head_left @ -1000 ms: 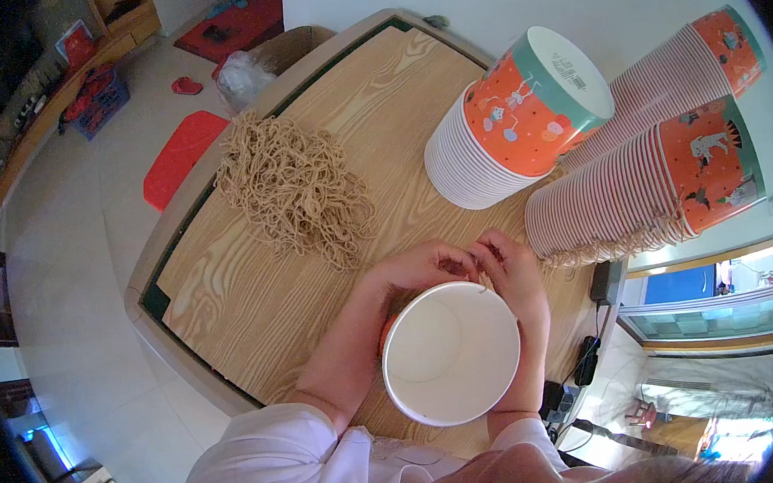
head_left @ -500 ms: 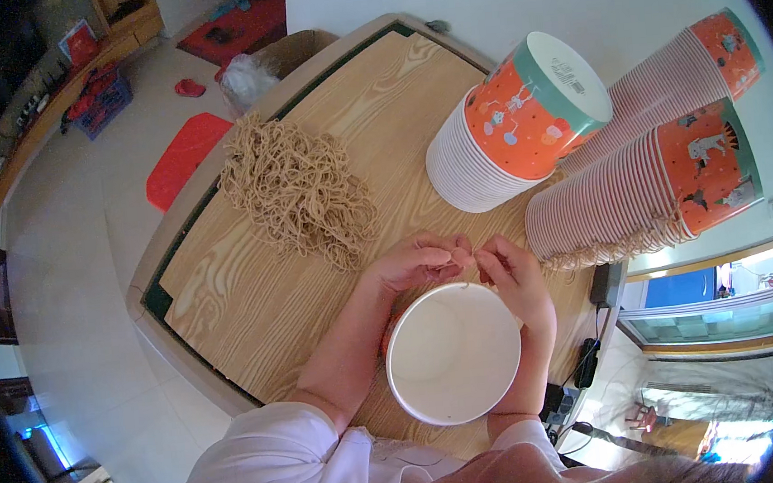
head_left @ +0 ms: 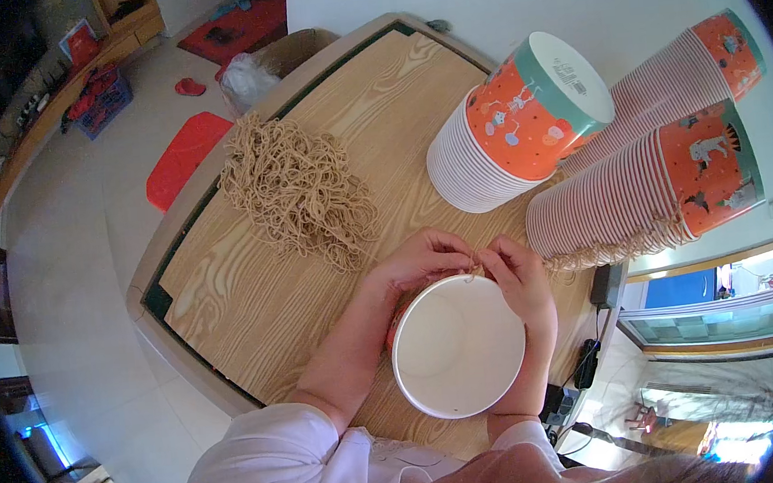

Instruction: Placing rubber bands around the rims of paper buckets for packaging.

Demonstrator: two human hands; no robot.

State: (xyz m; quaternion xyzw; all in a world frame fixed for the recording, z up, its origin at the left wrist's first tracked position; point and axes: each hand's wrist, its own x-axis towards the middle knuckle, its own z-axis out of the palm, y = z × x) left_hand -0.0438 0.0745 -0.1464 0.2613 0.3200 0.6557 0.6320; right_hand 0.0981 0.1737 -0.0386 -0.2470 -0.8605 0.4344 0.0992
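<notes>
A paper bucket with a white inside stands between my forearms, its open mouth facing up toward me. At its far rim my left hand pinches a short bit of tan string. My right hand pinches the same string from the other side, fingertips almost touching the left ones. Fingers hide most of the string, so I cannot tell whether it is knotted. A loose heap of tan string lies on the table beyond my left hand.
An upside-down stack of orange and green paper buckets stands beyond my hands. To the right are a stack with string loops along its side and another stack behind. Black adapters line the wooden table's right edge.
The bucket has shifted slightly right and away from me, its rim now up against my fingertips. My hands have drawn closer together over the string.
</notes>
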